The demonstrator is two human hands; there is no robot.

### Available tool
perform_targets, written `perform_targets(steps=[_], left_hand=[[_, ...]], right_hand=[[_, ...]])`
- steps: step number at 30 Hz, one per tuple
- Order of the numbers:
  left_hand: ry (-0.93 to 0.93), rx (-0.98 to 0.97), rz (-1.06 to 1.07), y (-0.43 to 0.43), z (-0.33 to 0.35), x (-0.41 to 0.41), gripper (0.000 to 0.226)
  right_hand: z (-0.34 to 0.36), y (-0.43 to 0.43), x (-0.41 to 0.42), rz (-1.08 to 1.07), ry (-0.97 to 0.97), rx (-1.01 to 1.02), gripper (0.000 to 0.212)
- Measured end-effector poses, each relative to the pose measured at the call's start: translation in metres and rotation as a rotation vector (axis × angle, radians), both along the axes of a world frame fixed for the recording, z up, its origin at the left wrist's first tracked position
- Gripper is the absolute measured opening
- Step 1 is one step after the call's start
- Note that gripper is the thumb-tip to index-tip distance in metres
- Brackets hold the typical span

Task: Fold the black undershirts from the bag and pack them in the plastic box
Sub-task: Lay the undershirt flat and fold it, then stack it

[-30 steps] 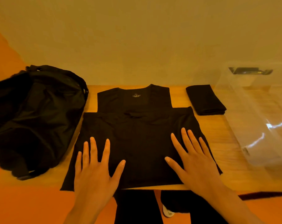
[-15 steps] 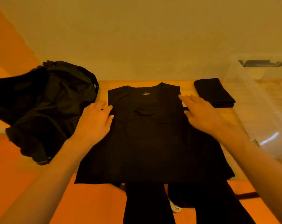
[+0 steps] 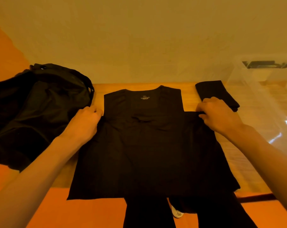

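A black undershirt [image 3: 144, 148] lies flat on the wooden table [image 3: 191, 96], neck towards the wall, hem hanging over the near edge. My left hand [image 3: 85, 122] sits at its left armpit corner with fingers curled on the fabric edge. My right hand [image 3: 218, 116] pinches the right armpit corner. A folded black undershirt [image 3: 213, 91] lies at the back right, partly behind my right hand. The clear plastic box [image 3: 264, 102] stands at the right. The black bag [image 3: 37, 112] slumps at the left.
A pale wall runs close behind the table. The orange floor shows below the near table edge, along with dark trouser legs and a white shoe [image 3: 177, 213].
Both hands slid from the shirt's lower body up to its armpit corners and closed on the fabric there. The camera view shifted slightly.
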State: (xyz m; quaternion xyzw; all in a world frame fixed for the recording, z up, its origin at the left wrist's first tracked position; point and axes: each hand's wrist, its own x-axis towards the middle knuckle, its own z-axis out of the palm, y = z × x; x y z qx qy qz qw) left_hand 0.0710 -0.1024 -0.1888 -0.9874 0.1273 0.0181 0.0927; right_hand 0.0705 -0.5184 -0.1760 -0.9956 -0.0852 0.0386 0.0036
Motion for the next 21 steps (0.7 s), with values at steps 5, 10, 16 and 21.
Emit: perform_targets(steps=[5, 10, 16, 21], left_hand=[[-0.049, -0.136, 0.024, -0.002, 0.005, -0.001, 0.014], [-0.076, -0.288, 0.037, 0.006, 0.011, -0.001, 0.019], [-0.104, -0.371, 0.094, 0.010, 0.015, 0.000, 0.025], [-0.138, -0.479, 0.080, 0.012, 0.017, 0.001, 0.014]], right_hand=[[-0.003, -0.002, -0.003, 0.028, -0.102, -0.006, 0.015], [-0.006, -0.007, -0.004, 0.020, -0.190, 0.075, 0.009], [-0.006, -0.012, -0.001, -0.006, -0.186, 0.119, 0.012], [-0.004, -0.017, 0.003, -0.026, -0.246, 0.174, 0.013]])
